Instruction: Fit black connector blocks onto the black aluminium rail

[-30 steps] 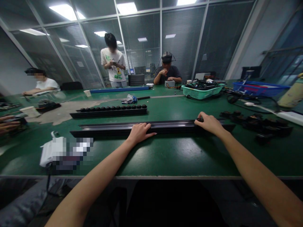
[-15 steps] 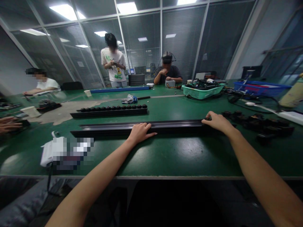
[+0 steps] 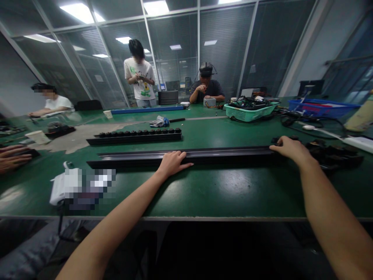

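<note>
A long black metal rail [image 3: 221, 154] with a shiny channel lies across the green table in front of me. My left hand [image 3: 172, 162] grips its middle, fingers over the far side and thumb along the near side. At the rail's right end, my right hand [image 3: 291, 149] is closed in a pinch; what lies between its fingertips is dark and hard to make out. Right beside that hand is a pile of small black parts [image 3: 335, 153], partly hidden by the wrist. Farther back, a shorter black rail [image 3: 136, 137] carries a row of similar black parts.
A white device [image 3: 60, 188] with a cable lies at left. Beyond are a crumpled glove [image 3: 160, 122], a green basket [image 3: 250, 112] of cables, a blue tray [image 3: 323, 109] and a white power strip [image 3: 359, 144]. Another person's hands [image 3: 13, 157] rest at the left edge.
My right hand has slid right along the rail to its end, beside the pile; a small dark part showed at its fingertips before. My left hand and the rail have stayed put.
</note>
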